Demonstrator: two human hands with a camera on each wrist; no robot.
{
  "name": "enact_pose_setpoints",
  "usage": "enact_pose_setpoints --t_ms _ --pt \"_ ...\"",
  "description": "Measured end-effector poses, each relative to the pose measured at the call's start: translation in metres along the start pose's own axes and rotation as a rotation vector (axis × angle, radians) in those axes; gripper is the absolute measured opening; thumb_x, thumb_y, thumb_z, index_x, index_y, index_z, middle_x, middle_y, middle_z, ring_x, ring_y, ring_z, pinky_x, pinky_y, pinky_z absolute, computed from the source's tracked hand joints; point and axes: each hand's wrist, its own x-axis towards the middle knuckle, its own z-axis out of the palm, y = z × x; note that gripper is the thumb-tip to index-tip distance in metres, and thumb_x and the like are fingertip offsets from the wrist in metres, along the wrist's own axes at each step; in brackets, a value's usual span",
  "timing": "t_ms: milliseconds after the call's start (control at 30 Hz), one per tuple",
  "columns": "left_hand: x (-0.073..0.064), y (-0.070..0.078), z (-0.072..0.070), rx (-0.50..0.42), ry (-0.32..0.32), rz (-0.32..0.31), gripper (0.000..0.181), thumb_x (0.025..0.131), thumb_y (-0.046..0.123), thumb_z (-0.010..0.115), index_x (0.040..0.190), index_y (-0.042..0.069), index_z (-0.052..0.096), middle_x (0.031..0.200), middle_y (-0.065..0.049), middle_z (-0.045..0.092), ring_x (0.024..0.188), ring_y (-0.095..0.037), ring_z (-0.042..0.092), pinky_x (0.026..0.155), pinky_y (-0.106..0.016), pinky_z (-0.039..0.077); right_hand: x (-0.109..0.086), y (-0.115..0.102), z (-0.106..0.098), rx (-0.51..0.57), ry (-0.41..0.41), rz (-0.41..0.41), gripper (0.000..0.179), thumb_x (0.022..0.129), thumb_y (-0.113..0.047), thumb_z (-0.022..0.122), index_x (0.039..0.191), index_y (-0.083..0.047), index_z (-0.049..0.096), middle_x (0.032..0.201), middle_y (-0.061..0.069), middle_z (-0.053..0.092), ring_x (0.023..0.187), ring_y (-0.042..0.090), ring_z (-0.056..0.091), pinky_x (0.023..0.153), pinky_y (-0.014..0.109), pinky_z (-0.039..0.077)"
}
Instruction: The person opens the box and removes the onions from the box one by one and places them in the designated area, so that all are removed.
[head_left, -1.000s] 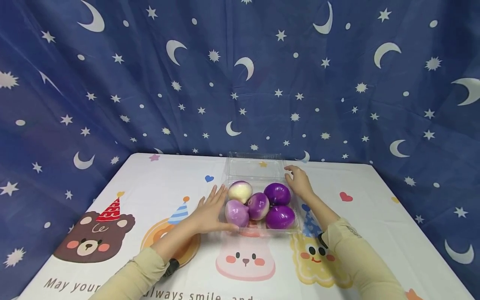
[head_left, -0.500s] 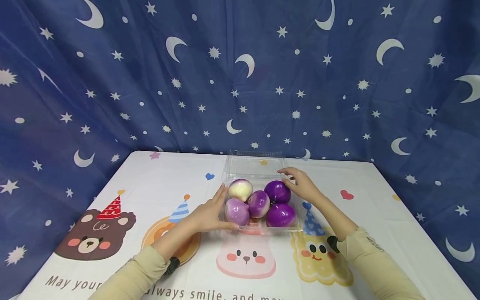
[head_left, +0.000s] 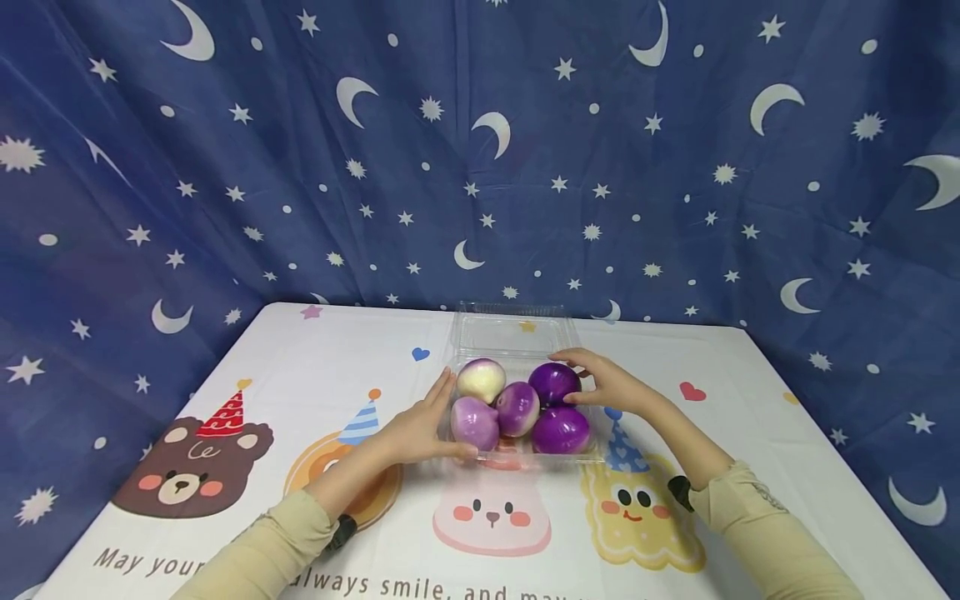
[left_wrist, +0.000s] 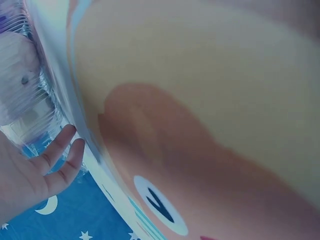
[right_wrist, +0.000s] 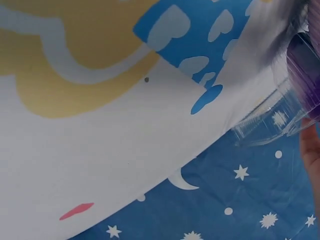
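Several glossy onions, purple to whitish, sit in a clear plastic clamshell box (head_left: 547, 460) whose lid (head_left: 487, 333) lies folded back behind. My right hand (head_left: 611, 385) reaches in from the right and grips the dark purple onion (head_left: 552, 385) at the back right, thumb on its near side and fingers over its far side. A second dark purple onion (head_left: 561, 431) lies in front of it. Along the box's left side rests my left hand (head_left: 416, 429), fingers extended, thumb at the front corner, beside the pale purple onion (head_left: 475, 422). A whitish onion (head_left: 482, 379) and a mottled one (head_left: 517, 408) complete the group.
The box stands on a white tablecloth (head_left: 360, 342) printed with cartoon characters and lettering. Behind the table hangs a blue curtain (head_left: 420, 208) with moons and stars. Each forearm wears a beige sleeve (head_left: 765, 533) and a black wrist strap.
My right hand has moved from the box's right edge, leftward and down onto the back right purple onion, its fingers closing around it. The left hand stays at the box's left side.
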Motion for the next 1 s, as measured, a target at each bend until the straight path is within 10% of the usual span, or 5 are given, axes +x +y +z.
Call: enact_pose_setpoints --t_ms 233,1000 --pt "-0.001 0.001 0.0 -0.022 0.001 -0.004 0.121 0.07 0.069 0.067 0.152 0.011 -0.001 0.16 -0.005 -0.007 0.132 -0.043 0.04 0.094 -0.053 0.048 -0.001 0.001 0.0 -0.032 -0.049 0.032 0.065 0.08 -0.007 0.074 0.137 0.002 0.043 0.145 0.026 0.037 0.133 0.044 0.034 0.091 0.051 0.049" --pt "0.002 0.001 -0.004 0.077 -0.048 -0.023 0.123 0.07 0.073 0.063 0.152 0.01 -0.002 0.16 -0.007 -0.008 0.126 -0.041 0.047 0.09 -0.05 0.05 0.007 -0.012 0.0 -0.389 -0.214 -0.133 0.073 0.073 0.003 0.076 0.138 -0.003 0.043 0.141 0.023 0.042 0.127 0.042 0.043 0.1 0.055 0.041"
